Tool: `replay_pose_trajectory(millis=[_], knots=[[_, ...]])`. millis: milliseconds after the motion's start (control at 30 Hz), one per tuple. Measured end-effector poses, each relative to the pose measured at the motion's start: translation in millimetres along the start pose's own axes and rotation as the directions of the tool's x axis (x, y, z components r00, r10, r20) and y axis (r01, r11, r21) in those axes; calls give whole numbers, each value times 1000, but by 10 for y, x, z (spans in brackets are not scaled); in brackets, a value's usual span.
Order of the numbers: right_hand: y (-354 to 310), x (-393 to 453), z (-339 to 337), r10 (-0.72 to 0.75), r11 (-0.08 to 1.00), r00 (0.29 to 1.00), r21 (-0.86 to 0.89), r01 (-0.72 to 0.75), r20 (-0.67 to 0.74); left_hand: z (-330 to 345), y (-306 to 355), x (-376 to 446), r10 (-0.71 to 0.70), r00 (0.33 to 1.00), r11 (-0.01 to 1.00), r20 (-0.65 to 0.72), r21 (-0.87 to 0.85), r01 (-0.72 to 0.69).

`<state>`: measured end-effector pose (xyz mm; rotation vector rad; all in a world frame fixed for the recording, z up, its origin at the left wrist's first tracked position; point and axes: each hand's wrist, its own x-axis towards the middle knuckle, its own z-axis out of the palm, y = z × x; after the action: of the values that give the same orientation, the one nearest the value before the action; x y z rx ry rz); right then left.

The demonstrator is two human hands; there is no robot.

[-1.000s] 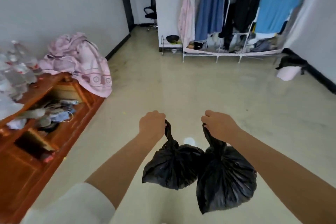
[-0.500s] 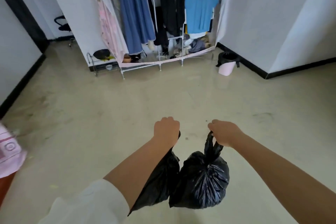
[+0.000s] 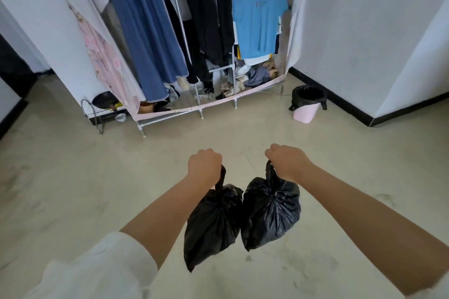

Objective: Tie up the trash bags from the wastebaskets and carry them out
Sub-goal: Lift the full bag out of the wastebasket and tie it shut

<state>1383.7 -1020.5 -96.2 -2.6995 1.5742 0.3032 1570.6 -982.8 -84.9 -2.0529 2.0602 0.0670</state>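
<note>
While both arms are reaching out in front of the person, a white sleeve (image 3: 97, 272) is showing nearest on the left forearm; just beyond it the left hand (image 3: 204, 166) is curling into a fist around the twisted neck of the left trash bag (image 3: 212, 223), and the right hand (image 3: 288, 162) is clenching the gathered neck of the right trash bag (image 3: 272, 213) in the same way; both black bags are hanging clear of the pale floor (image 3: 73, 189) and are touching each other side by side (their tops are looking cinched shut, though any knot is sitting hidden inside the fists). Judging from that, the tying of these two is looking done and the carrying is under way; what is remaining is getting them out of the room. Farther off, near the black skirting of the right wall, a pink wastebasket (image 3: 305, 114) is standing on the floor with a black liner (image 3: 308, 96) folding over its rim; whether that liner is holding rubbish or is fresh I cannot tell, so it may be one more bag waiting to be tied. Farthest away, an open clothes rack (image 3: 170, 116) is standing against the wall, with a long blue garment (image 3: 145, 31), dark trousers (image 3: 206, 7) and a light blue T-shirt (image 3: 258, 19) hanging from it.
</note>
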Motion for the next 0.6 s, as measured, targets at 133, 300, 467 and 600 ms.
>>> replay_pose_trajectory(millis=[133,300,467,600], knots=[[724,1170,-167,39,998,999,-42,-39,-14,-256,-31,1410,19,1000,1000,-13,8,-19],[1640,2461,-369,141,989,990,-39,-141,15,-596,41,3140,110,994,994,10,-2,-110],[2461,3584,-507,185,983,981,-6,-185,60,-939,196,4608,156,987,987,43,-39,-155],[3162,4640,-436,182,980,980,67,-188,85,-1072,313,5883,166,981,985,96,-70,-160]])
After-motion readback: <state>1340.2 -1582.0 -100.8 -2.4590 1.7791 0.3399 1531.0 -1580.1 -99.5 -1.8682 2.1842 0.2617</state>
